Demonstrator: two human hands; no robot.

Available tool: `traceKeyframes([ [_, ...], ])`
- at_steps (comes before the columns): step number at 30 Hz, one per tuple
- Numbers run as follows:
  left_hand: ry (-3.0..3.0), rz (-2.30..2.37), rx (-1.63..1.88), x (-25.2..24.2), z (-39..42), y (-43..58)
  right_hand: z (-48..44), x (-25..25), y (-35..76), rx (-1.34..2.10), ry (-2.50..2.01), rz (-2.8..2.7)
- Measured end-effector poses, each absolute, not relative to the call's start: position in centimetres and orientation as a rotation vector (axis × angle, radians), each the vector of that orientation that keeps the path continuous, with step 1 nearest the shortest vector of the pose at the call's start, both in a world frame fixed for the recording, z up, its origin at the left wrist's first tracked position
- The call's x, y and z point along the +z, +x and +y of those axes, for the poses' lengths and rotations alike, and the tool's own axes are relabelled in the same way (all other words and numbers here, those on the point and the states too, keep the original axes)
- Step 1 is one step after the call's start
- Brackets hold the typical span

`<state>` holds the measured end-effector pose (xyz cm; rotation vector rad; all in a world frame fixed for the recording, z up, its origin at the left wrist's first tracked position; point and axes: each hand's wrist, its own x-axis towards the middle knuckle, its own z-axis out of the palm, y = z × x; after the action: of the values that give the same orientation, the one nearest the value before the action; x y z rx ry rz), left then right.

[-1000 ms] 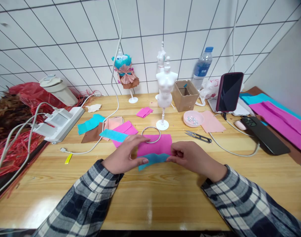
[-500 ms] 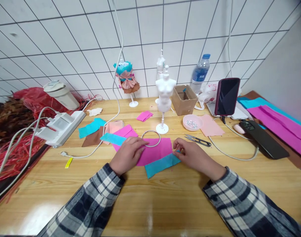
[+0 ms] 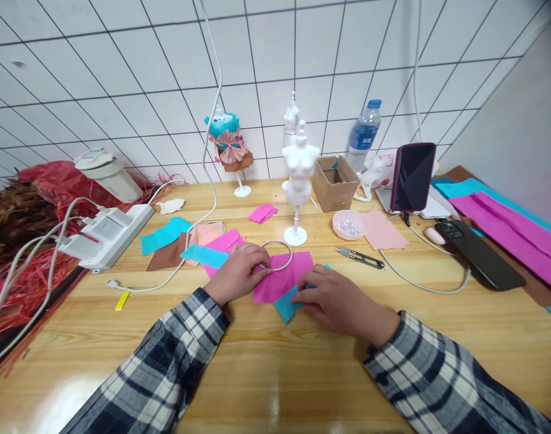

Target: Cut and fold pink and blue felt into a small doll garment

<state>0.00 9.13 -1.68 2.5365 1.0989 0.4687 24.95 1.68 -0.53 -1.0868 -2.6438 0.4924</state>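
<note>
My left hand (image 3: 242,272) is closed, with thumb and fingertips at the lower left edge of a thin whitish ring (image 3: 290,253). That ring lies over a bright pink sheet (image 3: 298,265) that looks like crepe paper. A blue strip (image 3: 285,306) of similar material slants across the sheet's lower edge. Closed on this strip, my right hand (image 3: 336,299) hides its middle and most of its far end. By my left wrist, another blue strip (image 3: 205,256) overlaps a folded pink piece (image 3: 228,240). Thread snips (image 3: 360,257) lie beyond my right hand.
A white dress form (image 3: 299,175) stands behind the sheet, with a decorated one (image 3: 230,144) farther left. A cardboard box (image 3: 335,191), pink dish (image 3: 350,224) of small beads, propped phone (image 3: 412,178) and flat dark phone (image 3: 478,253) are at right. A power strip (image 3: 122,238) with cables sits left.
My right hand has moved left and slightly down along the blue strip, covering more of it. My left hand has shifted slightly right, and the ring with it.
</note>
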Motion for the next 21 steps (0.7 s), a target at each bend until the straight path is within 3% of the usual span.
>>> traceKeyframes([
  [7, 2.535, 1.053, 0.446, -1.3, 8.6, 0.0, 1.2, -1.2, 23.9, 0.469, -1.169, -2.64],
  [14, 2.532, 1.15, 0.433, -1.7, 8.6, 0.5, 1.9, -2.1, 23.5, 0.519, -1.306, -2.063],
  [21, 2.356, 1.111, 0.556, -2.0, 8.7, 0.5, 1.6, -2.9, 22.7, 0.425, -1.217, -2.372],
])
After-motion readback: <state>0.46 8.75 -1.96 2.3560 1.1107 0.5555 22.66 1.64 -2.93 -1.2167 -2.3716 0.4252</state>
